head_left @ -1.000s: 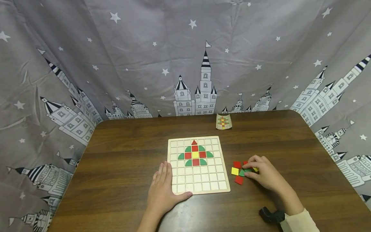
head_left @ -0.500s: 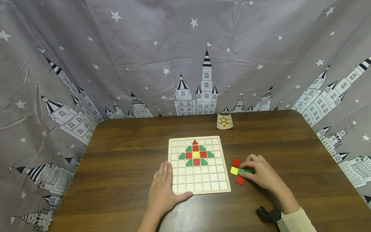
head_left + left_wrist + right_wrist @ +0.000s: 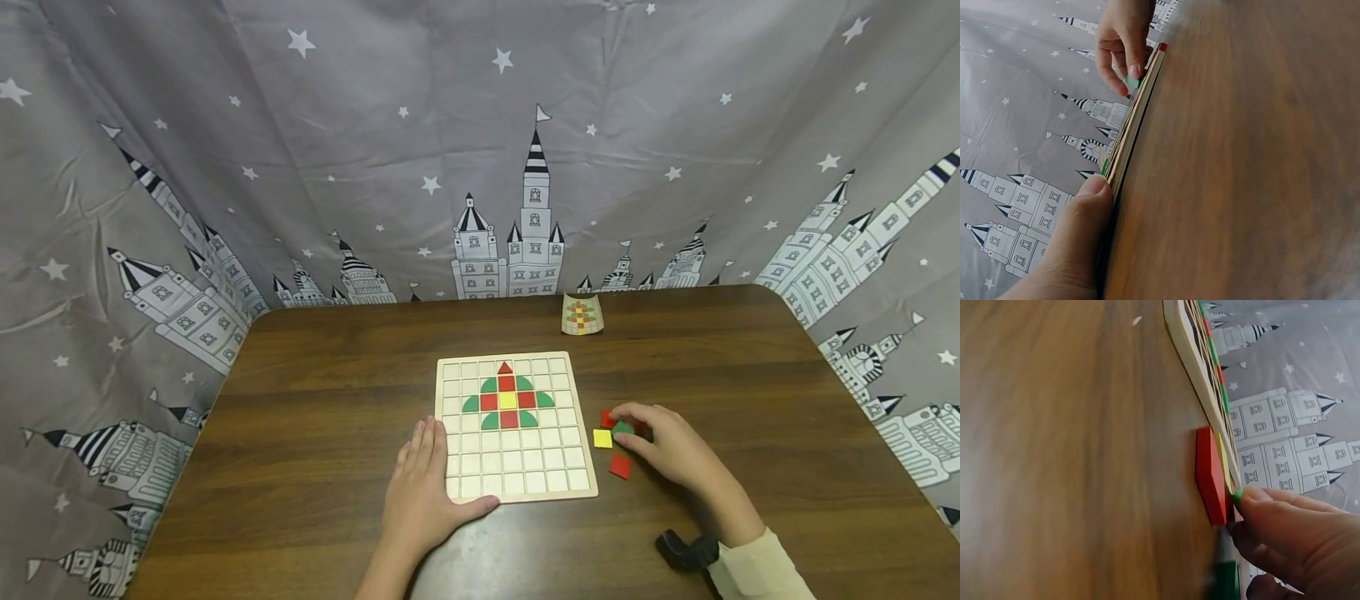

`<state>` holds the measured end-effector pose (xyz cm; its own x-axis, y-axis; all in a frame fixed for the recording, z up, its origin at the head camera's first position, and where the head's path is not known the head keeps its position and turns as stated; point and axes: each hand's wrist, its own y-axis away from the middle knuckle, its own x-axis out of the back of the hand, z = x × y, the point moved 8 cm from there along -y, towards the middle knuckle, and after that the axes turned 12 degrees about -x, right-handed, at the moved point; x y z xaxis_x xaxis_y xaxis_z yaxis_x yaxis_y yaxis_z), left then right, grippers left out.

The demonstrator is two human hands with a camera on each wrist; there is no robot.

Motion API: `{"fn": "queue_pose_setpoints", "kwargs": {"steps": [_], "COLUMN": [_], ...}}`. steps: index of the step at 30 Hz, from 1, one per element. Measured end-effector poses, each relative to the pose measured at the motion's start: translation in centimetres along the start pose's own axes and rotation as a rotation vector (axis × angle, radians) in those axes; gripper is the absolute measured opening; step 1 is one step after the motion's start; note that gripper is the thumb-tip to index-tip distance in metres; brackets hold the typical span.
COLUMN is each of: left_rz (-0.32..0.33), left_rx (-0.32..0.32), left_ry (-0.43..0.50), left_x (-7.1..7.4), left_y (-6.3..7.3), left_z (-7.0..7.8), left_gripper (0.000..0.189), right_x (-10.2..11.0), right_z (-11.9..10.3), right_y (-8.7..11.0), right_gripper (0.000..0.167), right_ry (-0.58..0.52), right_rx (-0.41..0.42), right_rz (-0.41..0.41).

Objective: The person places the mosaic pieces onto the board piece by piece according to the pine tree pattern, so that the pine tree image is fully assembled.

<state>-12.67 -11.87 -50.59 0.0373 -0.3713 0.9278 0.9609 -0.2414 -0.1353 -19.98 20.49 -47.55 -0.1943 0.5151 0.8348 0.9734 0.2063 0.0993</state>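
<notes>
My right hand (image 3: 671,442) pinches a small green tile (image 3: 622,428) between thumb and fingers, just right of the board. In the right wrist view only a sliver of this green tile (image 3: 1237,499) shows at the fingertips. Around it lie a yellow square tile (image 3: 602,438), a red tile (image 3: 619,466) nearer the front and another red tile (image 3: 607,418) partly under the fingers. My left hand (image 3: 423,483) rests at the near left corner of the wooden grid board (image 3: 517,462), fingers straight along its left side, thumb on the front edge. Red, green and yellow tiles form a tree shape on the board.
A small pattern card (image 3: 582,315), curled, with a similar tree drawn on it, sits at the back of the brown table (image 3: 337,375). Another green tile (image 3: 1227,581) lies below the right hand in its wrist view. A grey castle-print curtain (image 3: 375,125) hangs behind.
My right hand has shifted slightly left with the green tile in its fingertips. The yellow tile and the far red tile have slid a little left. My left hand stays put.
</notes>
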Motion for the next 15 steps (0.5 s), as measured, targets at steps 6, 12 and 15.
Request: {"fn": "queue_pose_setpoints", "kwargs": {"steps": [6, 12, 15], "left_rz": [0.008, 0.005, 0.007], "left_rx": [-0.008, -0.011, -0.008], "left_ry": [-0.001, -0.009, -0.012], "left_x": [0.1, 0.0, 0.1], "left_y": [0.0, 0.0, 0.0], "left_z": [0.0, 0.0, 0.0], "left_gripper": [0.136, 0.136, 0.136], "right_x": [-0.3, -1.4, -2.4], "right_z": [-1.6, -4.0, -5.4], "right_y": [-0.6, -1.3, -1.8], "right_gripper": [0.019, 0.023, 0.027], "right_ry": [-0.08, -0.176, -0.214], "right_rx": [0.014, 0.027, 0.026], "right_rz": [0.015, -0.012, -0.048]}}
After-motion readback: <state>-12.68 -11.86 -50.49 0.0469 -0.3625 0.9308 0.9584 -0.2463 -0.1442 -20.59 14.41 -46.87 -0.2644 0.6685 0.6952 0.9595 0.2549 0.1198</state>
